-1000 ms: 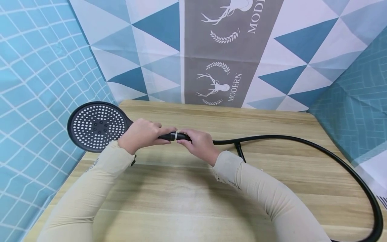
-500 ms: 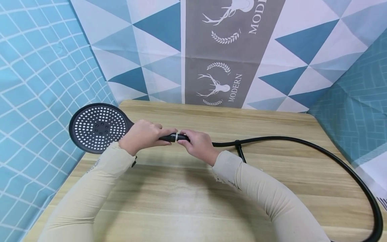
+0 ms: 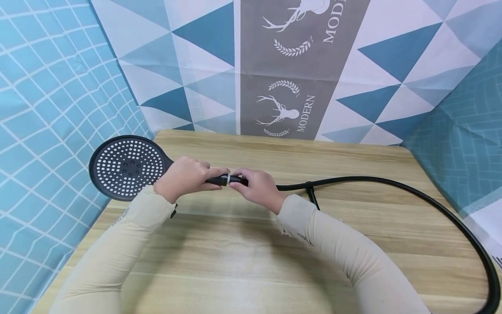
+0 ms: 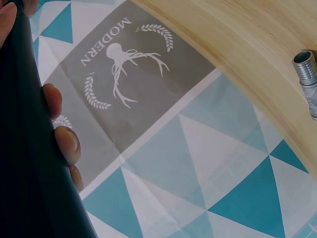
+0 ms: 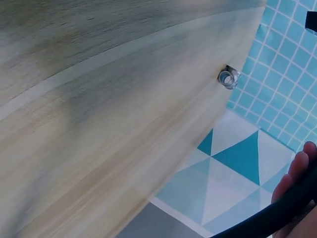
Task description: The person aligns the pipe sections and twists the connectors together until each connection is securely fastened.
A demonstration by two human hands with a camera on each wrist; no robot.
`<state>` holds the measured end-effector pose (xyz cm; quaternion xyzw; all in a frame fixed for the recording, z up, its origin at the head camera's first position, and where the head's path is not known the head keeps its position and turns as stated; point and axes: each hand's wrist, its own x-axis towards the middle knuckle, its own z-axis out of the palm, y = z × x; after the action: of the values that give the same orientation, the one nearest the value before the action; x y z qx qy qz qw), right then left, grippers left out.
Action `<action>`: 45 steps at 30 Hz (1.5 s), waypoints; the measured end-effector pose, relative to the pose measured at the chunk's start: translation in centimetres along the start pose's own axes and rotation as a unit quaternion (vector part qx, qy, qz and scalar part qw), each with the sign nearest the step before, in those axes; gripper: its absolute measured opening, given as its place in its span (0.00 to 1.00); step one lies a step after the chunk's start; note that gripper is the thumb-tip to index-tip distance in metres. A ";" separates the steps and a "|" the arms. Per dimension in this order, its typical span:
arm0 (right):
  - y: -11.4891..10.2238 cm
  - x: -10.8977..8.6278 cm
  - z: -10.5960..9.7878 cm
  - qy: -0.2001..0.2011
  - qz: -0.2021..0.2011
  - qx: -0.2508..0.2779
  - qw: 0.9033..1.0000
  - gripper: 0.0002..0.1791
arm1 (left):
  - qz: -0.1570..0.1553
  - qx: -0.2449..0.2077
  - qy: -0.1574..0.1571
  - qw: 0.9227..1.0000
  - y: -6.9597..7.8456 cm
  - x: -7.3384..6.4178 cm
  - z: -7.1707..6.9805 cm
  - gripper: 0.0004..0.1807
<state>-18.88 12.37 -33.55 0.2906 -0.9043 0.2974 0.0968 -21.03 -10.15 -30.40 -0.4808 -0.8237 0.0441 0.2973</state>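
Observation:
A round black shower head (image 3: 131, 168) with pale nozzles faces up at the left in the head view. My left hand (image 3: 186, 174) grips its handle (image 3: 217, 179), index finger and thumb pointing toward the lower end. My right hand (image 3: 260, 185) holds the end of the black hose (image 3: 361, 178), thumb and fingers pinching it right at the handle's end. A thin pale ring (image 3: 228, 179) shows at the joint between the two. In the left wrist view, curled fingertips (image 4: 68, 145) wrap the dark handle. The right wrist view catches the hose below the right fingers.
Underneath lies a wooden tabletop (image 3: 235, 261). A short black rod-like piece (image 3: 312, 198) lies by the hose, beyond the right wrist. The hose loops to the table's right edge. A metal threaded fitting (image 4: 308, 82) stands on the wood. Patterned sheets (image 3: 211, 83) rise behind and beside.
The shower head has dipped slightly, and the hose just right of the right hand sits a little lower. Both hands keep their grips at the joint.

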 end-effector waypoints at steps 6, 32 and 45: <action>-0.1 -0.6 0.4 0.045 -0.024 -0.010 0.999 0.22 | -0.003 0.016 0.008 1.000 0.0 0.1 -0.3 0.23; 1.6 -0.3 0.7 0.171 -0.175 -0.028 0.969 0.15 | -0.016 0.001 0.011 1.000 -0.3 0.0 -0.6 0.23; 1.5 -0.3 0.5 0.125 -0.146 -0.003 0.981 0.13 | -0.007 -0.005 0.009 1.000 -0.3 0.3 -0.6 0.23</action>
<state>-19.50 13.17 -34.80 0.3800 -0.8337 0.3112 0.2526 -21.02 -10.21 -29.66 -0.4768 -0.8247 0.0336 0.3024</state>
